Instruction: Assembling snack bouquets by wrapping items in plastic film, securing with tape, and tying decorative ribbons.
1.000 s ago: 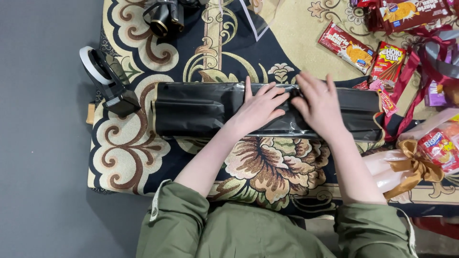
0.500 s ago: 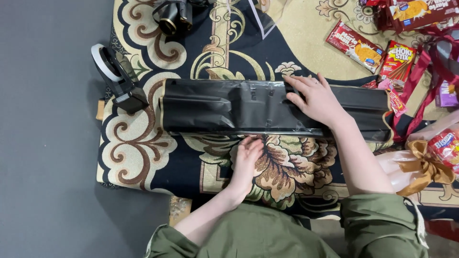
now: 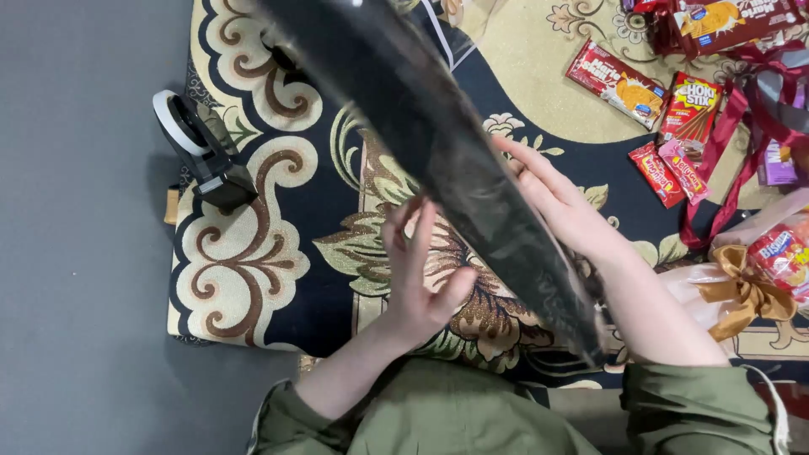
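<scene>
Holding a long black plastic sheet [image 3: 438,160] up off the rug [image 3: 253,278], the person has it raised on a slant between both hands, its upper end running out of view past the top and its lower end hanging just above the right forearm. The right hand [image 3: 556,198] sits behind the sheet's right edge with fingers spread along it; whether the thumb pinches the plastic is hidden. The left hand [image 3: 421,270] is open and flat, fingers together and pointing up, its fingertips at the sheet's left edge or just beside it; contact cannot be told. As a judgement, the sheet looks folded or flattened into a narrow strip and is now being lifted and handled, so the shaping seems largely done, while nothing is wrapped in it yet. Beyond the right hand lie several snack packs [image 3: 615,84] and a red ribbon [image 3: 725,152], untouched; nearer that wrist sits a clear bundle tied with a gold bow [image 3: 742,286]. Well to the left of the left hand stands a tape dispenser [image 3: 202,152] at the rug's edge
</scene>
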